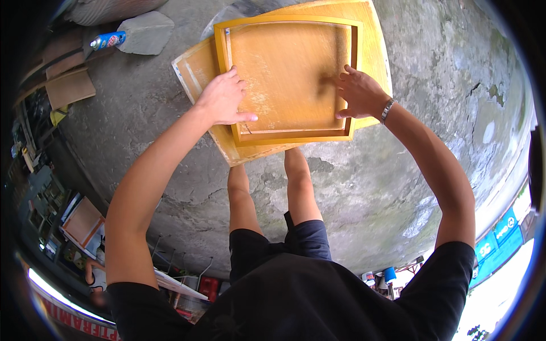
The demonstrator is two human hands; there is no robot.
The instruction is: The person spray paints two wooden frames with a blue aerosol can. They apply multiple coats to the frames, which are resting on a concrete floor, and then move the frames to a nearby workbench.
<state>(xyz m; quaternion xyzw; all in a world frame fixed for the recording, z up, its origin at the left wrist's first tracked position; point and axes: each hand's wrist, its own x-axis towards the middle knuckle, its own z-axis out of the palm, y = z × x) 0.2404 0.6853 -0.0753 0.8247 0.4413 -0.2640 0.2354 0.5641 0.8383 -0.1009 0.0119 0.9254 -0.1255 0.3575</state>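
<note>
A yellow rectangular wooden frame point(296, 136) lies on a larger yellow board point(372, 45), which is turned at an angle under it. The board's surface shows through the frame's middle, with pale scuffs on its left part. At the left rail is my left hand point(223, 98), thumb and fingers apart over the frame's inner edge. My right hand point(364, 94), with a metal bracelet point(387, 111) on the wrist, is spread over the right rail. Its shadow falls on the board inside the frame. Whether either palm presses on the rails, I cannot tell.
Worn grey concrete floor point(443, 85) surrounds the board. A blue spray can point(108, 40) lies at the far left beside a grey stone slab point(146, 33). Cardboard pieces point(70, 88) are stacked nearby. Another person point(98, 278) is at the lower left.
</note>
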